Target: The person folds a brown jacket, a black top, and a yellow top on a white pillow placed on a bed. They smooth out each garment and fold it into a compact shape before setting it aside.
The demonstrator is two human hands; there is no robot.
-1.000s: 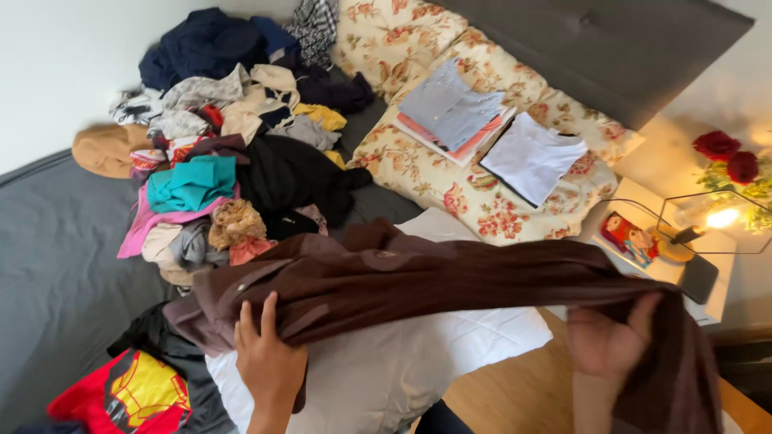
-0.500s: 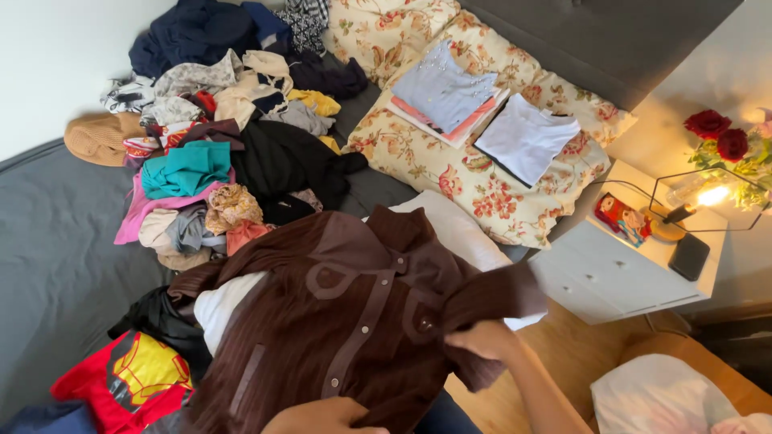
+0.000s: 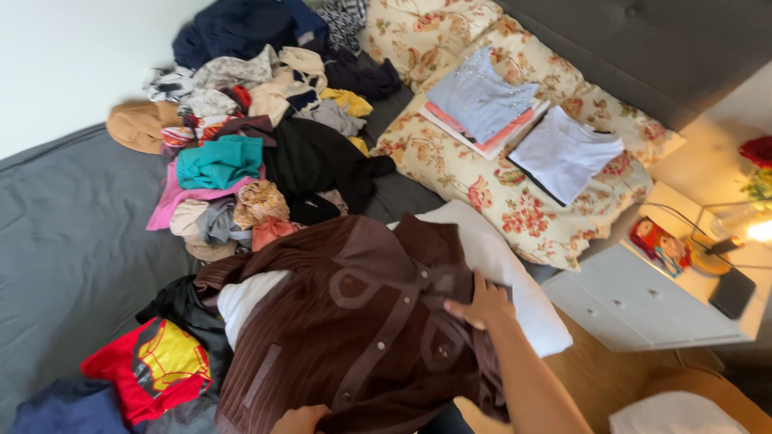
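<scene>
A brown corduroy shirt [image 3: 354, 321] with snap buttons lies spread front-up over a white pillow [image 3: 515, 281] at the near edge of the bed. My right hand [image 3: 482, 305] rests on the shirt's right shoulder area, fingers pinching the fabric near the collar. My left hand [image 3: 301, 419] shows only partly at the bottom edge, touching the shirt's lower hem; its grip is mostly hidden.
A heap of mixed clothes [image 3: 257, 153] covers the grey bed [image 3: 72, 241]. Folded tops [image 3: 482, 104] and a white folded shirt [image 3: 563, 153] lie on floral pillows [image 3: 482, 185]. A red printed garment [image 3: 157, 366] lies near left. A white nightstand [image 3: 643, 301] with a lamp stands right.
The shirt went from being held stretched in the air to lying flat, front-up, on the pillow. My right hand moved inward onto its shoulder; the view shifted slightly.
</scene>
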